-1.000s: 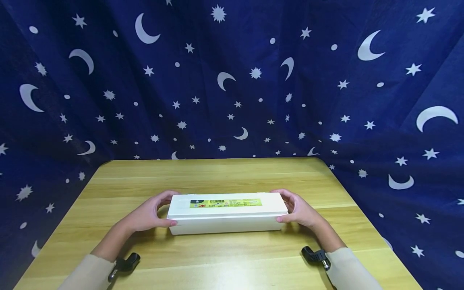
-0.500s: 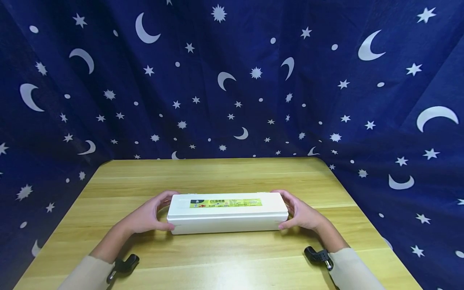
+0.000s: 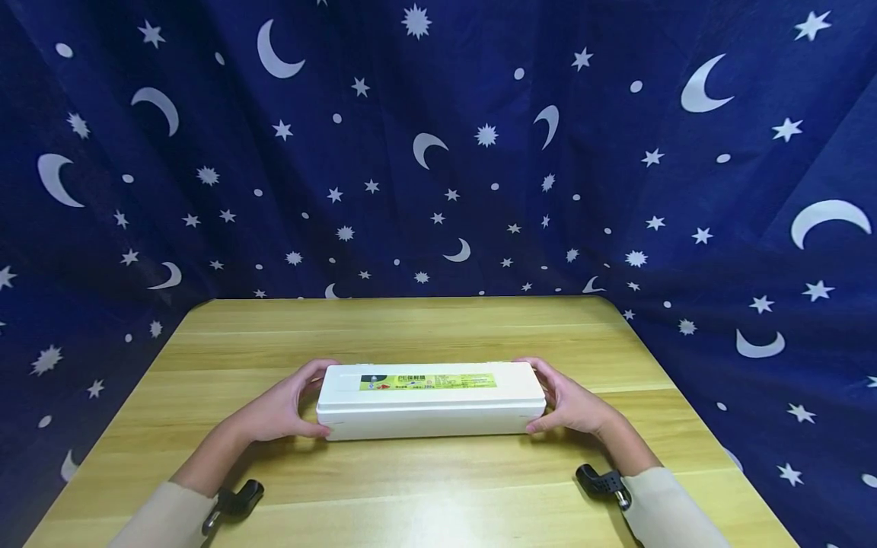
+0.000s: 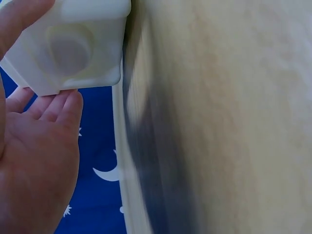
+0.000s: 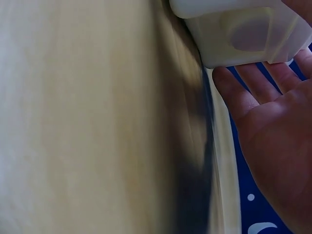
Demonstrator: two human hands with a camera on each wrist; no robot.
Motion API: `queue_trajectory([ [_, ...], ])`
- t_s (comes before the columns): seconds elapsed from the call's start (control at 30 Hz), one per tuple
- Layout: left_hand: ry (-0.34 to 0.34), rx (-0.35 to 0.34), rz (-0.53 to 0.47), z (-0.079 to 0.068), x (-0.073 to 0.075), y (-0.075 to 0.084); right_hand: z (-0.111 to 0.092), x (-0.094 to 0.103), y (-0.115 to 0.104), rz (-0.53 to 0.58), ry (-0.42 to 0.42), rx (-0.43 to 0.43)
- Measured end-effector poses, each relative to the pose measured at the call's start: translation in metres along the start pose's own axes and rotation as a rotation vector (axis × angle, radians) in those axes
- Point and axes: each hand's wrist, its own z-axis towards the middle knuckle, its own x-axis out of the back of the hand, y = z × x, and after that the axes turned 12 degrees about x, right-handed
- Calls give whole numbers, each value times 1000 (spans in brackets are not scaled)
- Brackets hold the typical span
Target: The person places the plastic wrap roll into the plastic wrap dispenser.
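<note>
A long white cling film box [image 3: 432, 422] with a yellow-green label on its lid lies crosswise in the middle of the table in the head view. Its lid is down. My left hand [image 3: 277, 407] grips the left end, thumb at the front corner and fingers round the back. At the opposite end my right hand [image 3: 575, 403] holds it the same way. In the left wrist view, fingertips [image 4: 70, 105] press against the back side of the box, and a round shape shows through the end wall. The right wrist view has a similar round shape in the box end [image 5: 248, 34].
The wooden table [image 3: 425, 487] has a pale grain and rounded far corners. Behind it and along both sides hangs a dark blue curtain [image 3: 384, 152] with white moons and stars. Black wrist mounts [image 3: 240, 500] stick out from both sleeves.
Both thumbs have slid from the lid's edge down to the lower front corners of the box. The box stays in nearly the same place, and the head view has shifted very slightly.
</note>
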Motion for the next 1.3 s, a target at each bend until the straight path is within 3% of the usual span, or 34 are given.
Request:
queue_trajectory([
  [0.2,47,-1,32,1,1,-1,0,-1,0,15,20,4],
  [0.63,115,65,85,1,3,1,-1,1,5,-17,47,43],
  [1.3,136,93,130,1,5,1,-1,-1,3,-32,77,23],
])
